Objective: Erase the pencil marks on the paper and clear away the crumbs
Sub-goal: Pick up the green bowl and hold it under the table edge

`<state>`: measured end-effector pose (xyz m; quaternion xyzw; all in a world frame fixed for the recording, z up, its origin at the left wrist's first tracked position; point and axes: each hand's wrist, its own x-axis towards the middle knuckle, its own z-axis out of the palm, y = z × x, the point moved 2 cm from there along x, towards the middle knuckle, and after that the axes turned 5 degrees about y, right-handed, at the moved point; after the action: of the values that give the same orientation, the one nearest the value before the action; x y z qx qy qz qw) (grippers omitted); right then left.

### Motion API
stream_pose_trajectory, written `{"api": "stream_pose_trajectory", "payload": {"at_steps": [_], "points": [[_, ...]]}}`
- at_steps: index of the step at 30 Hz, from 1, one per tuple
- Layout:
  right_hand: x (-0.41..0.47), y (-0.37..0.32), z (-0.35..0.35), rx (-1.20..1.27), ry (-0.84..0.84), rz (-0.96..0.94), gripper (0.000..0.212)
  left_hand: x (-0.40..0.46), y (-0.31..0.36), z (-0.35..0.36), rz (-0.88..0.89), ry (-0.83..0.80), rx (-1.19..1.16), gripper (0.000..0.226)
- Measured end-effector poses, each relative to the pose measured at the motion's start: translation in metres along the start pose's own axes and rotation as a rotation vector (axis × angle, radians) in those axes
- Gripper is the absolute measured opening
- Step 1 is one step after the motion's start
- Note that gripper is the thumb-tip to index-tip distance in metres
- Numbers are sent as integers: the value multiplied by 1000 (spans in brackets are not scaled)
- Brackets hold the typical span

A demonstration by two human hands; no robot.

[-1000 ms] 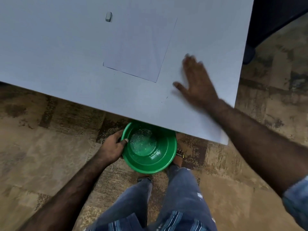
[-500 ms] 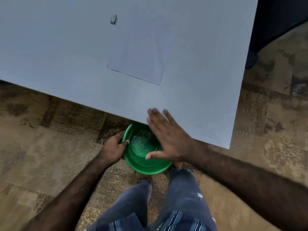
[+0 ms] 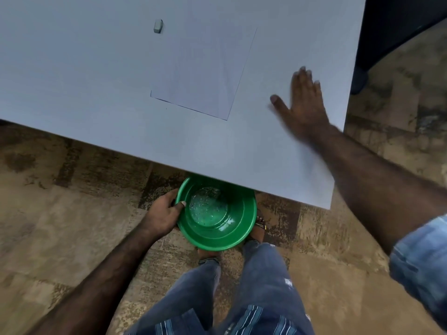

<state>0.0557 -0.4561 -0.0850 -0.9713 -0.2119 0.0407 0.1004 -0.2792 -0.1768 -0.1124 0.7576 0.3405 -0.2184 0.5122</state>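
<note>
Right of frame, right hand (image 3: 305, 106) flat on surface (image 3: 84, 81), fingers spread; left hand (image 3: 162, 215) grips green bowl (image 3: 238, 234) below edge. Crumb-clearing step; next likely sweep toward bowl.

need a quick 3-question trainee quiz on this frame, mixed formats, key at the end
1. True or false: the eraser lies on top of the paper.
2. Multiple choice: where is the green bowl? A) standing on the table B) held below the table's near edge C) on the floor, untouched
3. Fill in: the right hand lies flat on the table, to the ____ of the paper.

Key
1. False. The eraser sits on the bare table, just left of the paper's far corner.
2. B. The left hand holds its rim, thumb over the edge; specks lie in its bottom.
3. right
</note>
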Motion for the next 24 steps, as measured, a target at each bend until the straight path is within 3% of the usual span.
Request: {"api": "stream_pose_trajectory", "payload": {"at_steps": [2,6,13,18,21,24], "points": [[7,-5,2,-39,-10,-7,108,2,-1,-1,-1,1,-3,44],[-22,-47,11,-92,-23,-268,111,5,-3,-2,-4,12,3,46],[-147,-138,19,-78,-263,-632,123,6,0,-5,9,0,0,44],[-199,-154,20,33,-316,-933,107,10,1,-8,51,-10,19,40],[-156,-126,12,210,-156,-777,96,9,0,-8,31,-8,13,41],[-72,-69,4,85,130,-403,93,9,-2,-7,30,-11,15,41]]}}
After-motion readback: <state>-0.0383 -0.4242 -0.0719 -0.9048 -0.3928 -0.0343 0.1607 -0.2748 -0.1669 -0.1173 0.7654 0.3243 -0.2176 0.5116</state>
